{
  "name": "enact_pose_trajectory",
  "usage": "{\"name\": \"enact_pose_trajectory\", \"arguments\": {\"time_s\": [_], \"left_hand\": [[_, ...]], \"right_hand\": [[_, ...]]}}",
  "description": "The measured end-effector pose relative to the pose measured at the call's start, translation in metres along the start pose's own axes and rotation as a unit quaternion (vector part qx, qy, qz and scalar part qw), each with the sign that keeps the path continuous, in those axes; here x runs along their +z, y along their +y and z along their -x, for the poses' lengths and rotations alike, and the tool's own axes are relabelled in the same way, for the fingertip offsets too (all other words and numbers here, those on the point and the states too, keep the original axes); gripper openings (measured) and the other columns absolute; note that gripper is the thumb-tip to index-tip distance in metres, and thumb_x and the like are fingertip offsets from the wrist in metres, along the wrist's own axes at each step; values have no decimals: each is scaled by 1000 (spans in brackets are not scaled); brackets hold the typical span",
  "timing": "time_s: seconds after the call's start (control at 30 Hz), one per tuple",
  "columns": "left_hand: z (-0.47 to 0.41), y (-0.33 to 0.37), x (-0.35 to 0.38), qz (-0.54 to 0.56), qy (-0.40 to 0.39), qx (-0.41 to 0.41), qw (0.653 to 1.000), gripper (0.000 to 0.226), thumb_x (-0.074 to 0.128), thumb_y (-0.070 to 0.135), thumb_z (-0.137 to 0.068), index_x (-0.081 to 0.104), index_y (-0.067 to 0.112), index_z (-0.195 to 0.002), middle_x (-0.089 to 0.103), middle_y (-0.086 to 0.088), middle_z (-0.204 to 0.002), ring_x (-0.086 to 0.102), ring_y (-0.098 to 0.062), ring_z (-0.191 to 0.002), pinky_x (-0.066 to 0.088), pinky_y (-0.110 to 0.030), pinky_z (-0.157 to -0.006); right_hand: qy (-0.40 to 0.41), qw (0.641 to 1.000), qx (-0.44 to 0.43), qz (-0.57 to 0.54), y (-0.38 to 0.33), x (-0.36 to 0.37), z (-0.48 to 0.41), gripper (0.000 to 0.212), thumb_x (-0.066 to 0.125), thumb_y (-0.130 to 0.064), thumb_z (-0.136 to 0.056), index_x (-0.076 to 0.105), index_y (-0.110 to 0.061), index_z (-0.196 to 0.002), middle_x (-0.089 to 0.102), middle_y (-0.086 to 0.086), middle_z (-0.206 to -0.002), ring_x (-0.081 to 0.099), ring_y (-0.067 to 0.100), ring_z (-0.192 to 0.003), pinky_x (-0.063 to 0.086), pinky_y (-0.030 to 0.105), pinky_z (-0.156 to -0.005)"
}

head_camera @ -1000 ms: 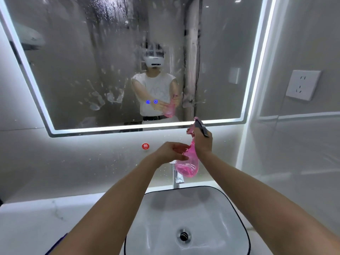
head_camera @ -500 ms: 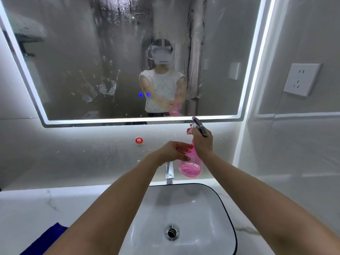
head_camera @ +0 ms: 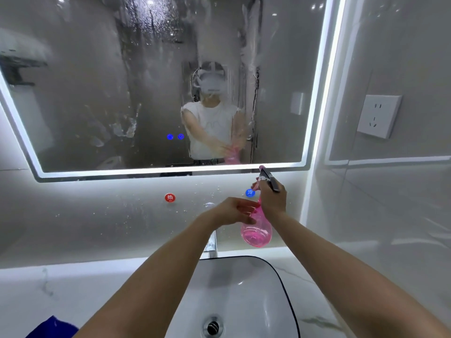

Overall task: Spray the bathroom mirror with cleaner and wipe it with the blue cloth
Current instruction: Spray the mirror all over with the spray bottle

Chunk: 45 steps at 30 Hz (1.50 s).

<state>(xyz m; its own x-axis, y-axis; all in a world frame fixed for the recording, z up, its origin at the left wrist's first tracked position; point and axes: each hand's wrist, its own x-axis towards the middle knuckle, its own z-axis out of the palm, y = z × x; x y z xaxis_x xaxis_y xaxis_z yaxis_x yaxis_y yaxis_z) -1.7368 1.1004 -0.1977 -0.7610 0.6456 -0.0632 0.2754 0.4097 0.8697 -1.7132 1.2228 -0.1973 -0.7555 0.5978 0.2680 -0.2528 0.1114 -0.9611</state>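
A lit-edged mirror (head_camera: pixel 97 69) fills the wall above the basin, streaked with droplets and smears of spray. My right hand (head_camera: pixel 273 200) grips the neck of a pink spray bottle (head_camera: pixel 256 234), fingers by its dark trigger head, nozzle tilted up and left towards the glass. My left hand (head_camera: pixel 235 212) holds the bottle's upper body from the left, fingers curled against it. The blue cloth (head_camera: pixel 52 328) lies on the counter at the bottom left, mostly out of frame.
A white basin (head_camera: pixel 246 289) with a drain sits below my arms, its chrome tap (head_camera: pixel 211 243) behind my left forearm. Red (head_camera: pixel 169 197) and blue (head_camera: pixel 250 192) round markers are on the wall. A wall socket (head_camera: pixel 378 115) is at the right.
The view shifted so the mirror and basin slid left and the blue marker appeared. The bottle and both hands kept their pose above the basin.
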Motion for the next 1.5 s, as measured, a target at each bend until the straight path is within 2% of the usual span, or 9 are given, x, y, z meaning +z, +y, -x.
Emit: {"name": "enact_pose_trajectory", "arguments": {"time_s": [0.1, 0.27, 0.47, 0.63, 0.77, 0.93, 1.17, 1.37, 1.5], "left_hand": [[-7, 6, 10, -3, -5, 8, 1000, 56, 71, -3, -76, 55, 11, -129, 61, -7, -125, 57, -15, -111, 43, -29, -100], [-20, 12, 30, -7, -18, 8, 1000, 57, 70, -4, -77, 54, 11, -129, 60, -9, -126, 56, -20, -117, 42, -34, -103], [-34, 34, 53, 2, -35, 20, 999, 56, 68, -3, -78, 54, 13, -130, 60, -7, -127, 56, -18, -115, 43, -31, -101], [-49, 51, 61, 4, -22, 34, 999, 57, 68, -5, -78, 54, 15, -130, 61, -8, -126, 57, -16, -114, 43, -34, -103], [-58, 75, 60, -2, -10, 49, 999, 58, 66, -4, -79, 51, 15, -132, 59, -7, -129, 56, -17, -115, 39, -38, -106], [-68, 107, 50, 22, -2, 79, 997, 59, 65, -9, -78, 51, 11, -131, 59, -10, -128, 56, -20, -115, 40, -39, -106], [-81, 117, 48, 23, 11, 85, 996, 58, 67, -6, -79, 52, 15, -132, 60, -7, -126, 58, -19, -111, 40, -40, -105], [-81, 125, 46, 8, -6, 89, 996, 58, 66, -6, -80, 50, 14, -133, 58, -8, -129, 55, -17, -115, 41, -30, -101], [-83, 115, 51, 14, -3, 78, 997, 58, 68, -5, -79, 52, 16, -131, 60, -8, -126, 56, -17, -111, 41, -36, -104]], "right_hand": [[21, 1000, -3, 0, 3, -11, -6, 24, 48, -10, -83, 56, 11, -78, 52, 15, -65, 46, 19, -60, 40, 30, -60], [23, 1000, 5, 4, 8, -36, -11, 22, 49, -10, -88, 65, 3, -82, 64, 2, -75, 54, 13, -66, 42, 26, -64], [68, 997, -24, -5, -2, -66, -20, 24, 49, -11, -92, 63, 5, -80, 57, 9, -64, 52, 16, -59, 41, 24, -56], [58, 998, -35, -3, -14, -84, -37, 28, 51, -20, -93, 62, 5, -84, 56, 12, -70, 49, 19, -63, 40, 28, -61], [48, 997, -60, -7, -35, -92, -50, 31, 52, -19, -92, 60, 11, -84, 48, 9, -64, 41, 16, -59, 36, 23, -53], [87, 992, -85, -17, -65, -96, -73, 33, 52, -20, -87, 57, 9, -71, 51, 14, -62, 46, 20, -59, 39, 31, -57], [73, 992, -101, -6, -74, -101, -88, 37, 51, -24, -93, 63, 9, -81, 56, 24, -72, 48, 18, -62, 39, 26, -56], [82, 993, -87, -3, -72, -102, -95, 33, 49, -22, -94, 64, 2, -77, 58, 9, -66, 50, 13, -57, 39, 17, -52], [58, 996, -72, 14, -63, -103, -95, 34, 49, -21, -92, 65, 7, -81, 60, 10, -72, 49, 13, -59, 41, 25, -59]]}}
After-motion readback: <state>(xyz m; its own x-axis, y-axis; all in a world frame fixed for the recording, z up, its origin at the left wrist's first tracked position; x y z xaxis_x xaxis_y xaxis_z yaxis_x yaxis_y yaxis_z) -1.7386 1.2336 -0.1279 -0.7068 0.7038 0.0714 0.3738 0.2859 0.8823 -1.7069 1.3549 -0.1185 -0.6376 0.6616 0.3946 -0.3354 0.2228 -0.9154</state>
